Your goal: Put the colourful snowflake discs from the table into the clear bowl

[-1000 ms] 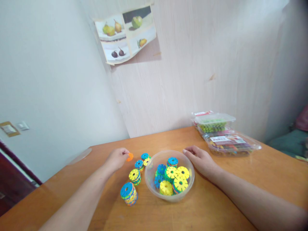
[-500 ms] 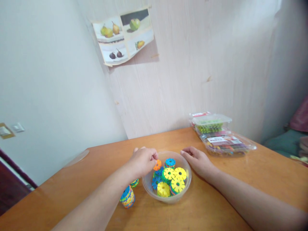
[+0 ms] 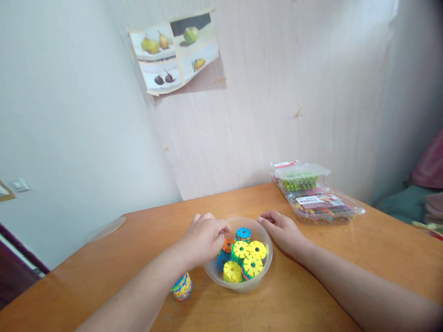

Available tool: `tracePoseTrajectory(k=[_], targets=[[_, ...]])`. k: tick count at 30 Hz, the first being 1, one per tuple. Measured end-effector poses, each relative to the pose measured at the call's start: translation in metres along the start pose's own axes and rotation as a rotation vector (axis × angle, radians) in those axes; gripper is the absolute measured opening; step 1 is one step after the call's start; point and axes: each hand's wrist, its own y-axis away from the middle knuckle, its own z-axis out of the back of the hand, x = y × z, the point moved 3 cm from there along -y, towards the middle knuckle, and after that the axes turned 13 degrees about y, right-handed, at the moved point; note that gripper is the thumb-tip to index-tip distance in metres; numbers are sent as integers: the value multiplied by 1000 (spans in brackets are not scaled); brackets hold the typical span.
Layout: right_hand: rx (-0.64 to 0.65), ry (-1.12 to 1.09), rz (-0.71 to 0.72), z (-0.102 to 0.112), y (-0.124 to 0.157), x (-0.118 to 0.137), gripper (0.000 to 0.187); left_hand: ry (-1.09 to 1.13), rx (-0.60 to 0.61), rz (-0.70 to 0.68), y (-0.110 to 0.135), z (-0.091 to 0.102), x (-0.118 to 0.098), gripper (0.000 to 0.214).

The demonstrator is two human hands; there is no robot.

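A clear plastic bowl (image 3: 242, 287) stands on the wooden table (image 3: 311, 295) and holds several notched toy discs in yellow, green and blue (image 3: 246, 258). My left hand (image 3: 204, 240) hangs over the bowl's left rim, fingers pinched on an orange disc (image 3: 227, 244) that lies low among the others. My right hand (image 3: 282, 230) rests flat on the table against the bowl's right rim, holding nothing. A stack of mixed-colour discs (image 3: 182, 286) stands on the table by my left forearm. Any other discs behind my left hand are hidden.
Two clear lidded boxes sit at the back right, one with green beads (image 3: 301, 177) and one with mixed pieces (image 3: 325, 207). A clear lid (image 3: 105, 229) lies at the table's left edge. Walls close off the back, with a fruit poster (image 3: 175, 50).
My left hand carried the orange disc from the table on the left over to the bowl and lowered it inside. My right hand stayed by the rim.
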Motion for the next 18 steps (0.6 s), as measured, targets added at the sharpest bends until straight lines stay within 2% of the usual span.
tracePoseTrajectory(k=[5, 9, 18], targets=[[5, 20, 5, 0, 0, 0, 38, 121, 150, -141, 5, 7, -23, 27], [10, 8, 14, 0, -1, -2, 41, 76, 267, -196, 4, 3, -29, 33], [1, 4, 21, -3, -2, -4, 39, -1, 298, -170, -1, -5, -24, 29]])
